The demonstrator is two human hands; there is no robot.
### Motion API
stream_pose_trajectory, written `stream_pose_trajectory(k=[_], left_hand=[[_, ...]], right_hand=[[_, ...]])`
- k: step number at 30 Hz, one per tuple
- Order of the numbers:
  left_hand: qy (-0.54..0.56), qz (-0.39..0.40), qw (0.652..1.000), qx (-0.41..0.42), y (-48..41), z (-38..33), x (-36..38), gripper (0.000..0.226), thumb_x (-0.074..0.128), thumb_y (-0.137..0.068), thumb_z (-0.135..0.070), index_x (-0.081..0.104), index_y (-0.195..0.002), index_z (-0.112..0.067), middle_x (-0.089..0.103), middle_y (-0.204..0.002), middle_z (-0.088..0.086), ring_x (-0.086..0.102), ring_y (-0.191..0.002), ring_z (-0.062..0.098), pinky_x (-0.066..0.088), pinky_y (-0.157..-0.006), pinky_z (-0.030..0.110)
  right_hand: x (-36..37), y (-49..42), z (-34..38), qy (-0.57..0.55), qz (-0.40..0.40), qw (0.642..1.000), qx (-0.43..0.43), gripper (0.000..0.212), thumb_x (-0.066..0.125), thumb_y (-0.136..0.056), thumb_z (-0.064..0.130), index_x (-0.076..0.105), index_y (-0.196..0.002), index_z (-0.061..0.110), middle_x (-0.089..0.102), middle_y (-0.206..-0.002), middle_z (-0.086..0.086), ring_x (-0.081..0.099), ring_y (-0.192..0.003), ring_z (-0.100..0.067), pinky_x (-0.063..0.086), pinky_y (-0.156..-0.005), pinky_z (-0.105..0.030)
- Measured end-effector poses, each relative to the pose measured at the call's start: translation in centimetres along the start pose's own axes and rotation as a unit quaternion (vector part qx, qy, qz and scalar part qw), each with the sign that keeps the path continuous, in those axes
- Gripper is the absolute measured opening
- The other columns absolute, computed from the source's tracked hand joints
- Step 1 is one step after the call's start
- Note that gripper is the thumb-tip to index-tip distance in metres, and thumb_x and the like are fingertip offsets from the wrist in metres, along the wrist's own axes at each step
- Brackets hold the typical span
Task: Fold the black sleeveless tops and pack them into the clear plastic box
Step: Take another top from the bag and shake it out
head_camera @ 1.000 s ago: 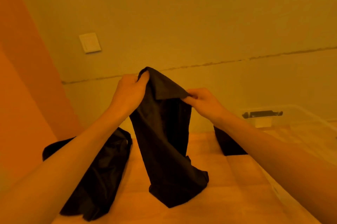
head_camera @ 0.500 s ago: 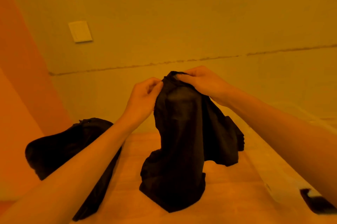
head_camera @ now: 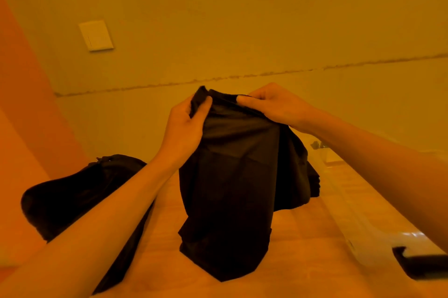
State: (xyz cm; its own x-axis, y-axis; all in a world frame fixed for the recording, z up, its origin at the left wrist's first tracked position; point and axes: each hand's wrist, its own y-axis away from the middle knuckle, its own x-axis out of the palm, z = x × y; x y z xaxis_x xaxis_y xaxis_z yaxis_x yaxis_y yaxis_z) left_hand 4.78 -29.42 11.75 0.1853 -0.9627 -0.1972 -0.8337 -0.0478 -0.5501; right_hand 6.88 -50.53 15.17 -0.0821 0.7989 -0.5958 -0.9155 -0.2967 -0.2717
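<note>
Hanging above the table point(head_camera: 303, 237), the black top point(head_camera: 230, 176) trailed its lower end on the wood, its upper edge pinched by the left hand point(head_camera: 186, 128) and right hand point(head_camera: 274, 106) close together. A clean fold probably called for sliding those pinches apart, tautening the edge, then laying it flat beside the clear box point(head_camera: 349, 220).

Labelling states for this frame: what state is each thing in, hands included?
left hand, pinching the black top's upper edge.
right hand, pinching the same edge.
black top, held up, hanging, lower end on the table.
pile of black tops, crumpled, lying on the table at the left.
clear plastic box, at the right; contents unclear.
</note>
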Motion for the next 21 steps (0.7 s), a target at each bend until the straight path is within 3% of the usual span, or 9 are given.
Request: stream_pose_trajectory(k=[2, 3, 5, 7, 13, 15, 17, 21], left_hand=[[-0.009, -0.030, 0.999, -0.014, -0.5, 0.2, -0.4, 0.040, 0.053, -0.104, -0.039, 0.062, -0.086, -0.004, 0.065, -0.079, 0.005, 0.062, -0.069, 0.008, 0.048, -0.062, 0.038], [-0.024, -0.041, 0.999, -0.004, -0.7, 0.4, -0.6, 0.042, 0.053, -0.104, -0.041, 0.058, -0.080, -0.006, 0.057, -0.074, 0.011, 0.057, -0.064, 0.013, 0.043, -0.058, 0.037], [-0.051, -0.051, 0.997, 0.018, -1.0, 0.9, -0.9, 0.043, 0.055, -0.103, -0.042, 0.050, -0.073, -0.011, 0.044, -0.066, 0.010, 0.045, -0.058, 0.014, 0.032, -0.054, 0.030], [-0.054, -0.072, 0.996, 0.023, -1.4, 1.2, -1.4, 0.045, 0.057, -0.102, -0.043, 0.047, -0.070, -0.012, 0.040, -0.064, 0.008, 0.040, -0.057, 0.015, 0.028, -0.053, 0.031], [-0.063, -0.127, 0.990, -0.025, -3.9, 4.3, -4.7, 0.051, 0.058, -0.099, -0.050, 0.043, -0.066, -0.014, 0.041, -0.063, 0.009, 0.042, -0.060, 0.021, 0.031, -0.058, 0.036], [-0.075, -0.147, 0.985, -0.043, -5.0, 5.3, -5.7, 0.054, 0.054, -0.102, -0.048, 0.034, -0.063, -0.017, 0.036, -0.061, 0.002, 0.037, -0.056, 0.015, 0.029, -0.057, 0.036], [-0.121, -0.150, 0.981, -0.025, -6.1, 5.9, -6.7, 0.050, 0.047, -0.106, -0.042, 0.035, -0.064, -0.019, 0.039, -0.062, -0.001, 0.037, -0.056, 0.010, 0.031, -0.057, 0.031], [-0.252, -0.133, 0.957, 0.052, -8.8, 5.7, -8.9, 0.045, 0.038, -0.110, -0.040, 0.043, -0.070, -0.019, 0.045, -0.065, -0.003, 0.042, -0.057, 0.009, 0.035, -0.053, 0.019]], right_hand=[[0.2, 0.4, -0.4, 0.020, 0.052, 0.998, -0.002, 0.048, 0.060, -0.086, 0.061, 0.065, -0.062, 0.020, 0.057, -0.057, 0.002, 0.055, -0.049, -0.010, 0.039, -0.054, -0.020], [0.2, 0.5, -0.7, 0.037, 0.086, 0.996, 0.008, 0.043, 0.066, -0.079, 0.061, 0.072, -0.072, 0.019, 0.066, -0.064, 0.000, 0.064, -0.056, -0.013, 0.046, -0.059, -0.022], [0.1, 0.3, -1.8, 0.080, 0.149, 0.985, 0.035, 0.043, 0.080, -0.074, 0.049, 0.078, -0.096, 0.013, 0.077, -0.085, 0.000, 0.074, -0.076, -0.014, 0.056, -0.071, -0.026], [-0.1, -0.1, -3.2, 0.119, 0.184, 0.975, 0.045, 0.033, 0.083, -0.079, 0.037, 0.077, -0.102, 0.015, 0.078, -0.093, 0.004, 0.074, -0.084, -0.009, 0.058, -0.077, -0.028], [-2.5, -1.1, -6.7, 0.117, 0.193, 0.973, 0.055, 0.029, 0.076, -0.088, 0.031, 0.076, -0.114, 0.018, 0.077, -0.105, 0.006, 0.072, -0.099, -0.010, 0.055, -0.089, -0.028], [-3.1, -1.9, -7.8, 0.158, 0.169, 0.971, 0.054, 0.023, 0.073, -0.091, 0.031, 0.075, -0.111, 0.021, 0.077, -0.101, 0.004, 0.072, -0.097, -0.015, 0.054, -0.086, -0.028], [-3.7, -2.7, -8.3, 0.224, 0.101, 0.968, 0.048, 0.016, 0.069, -0.094, 0.037, 0.074, -0.100, 0.023, 0.073, -0.087, 0.001, 0.067, -0.084, -0.019, 0.049, -0.072, -0.027], [-5.1, -4.3, -7.8, 0.245, -0.044, 0.968, 0.028, 0.046, 0.065, -0.093, 0.048, 0.070, -0.080, 0.004, 0.060, -0.068, -0.010, 0.056, -0.065, -0.023, 0.037, -0.056, -0.030]])
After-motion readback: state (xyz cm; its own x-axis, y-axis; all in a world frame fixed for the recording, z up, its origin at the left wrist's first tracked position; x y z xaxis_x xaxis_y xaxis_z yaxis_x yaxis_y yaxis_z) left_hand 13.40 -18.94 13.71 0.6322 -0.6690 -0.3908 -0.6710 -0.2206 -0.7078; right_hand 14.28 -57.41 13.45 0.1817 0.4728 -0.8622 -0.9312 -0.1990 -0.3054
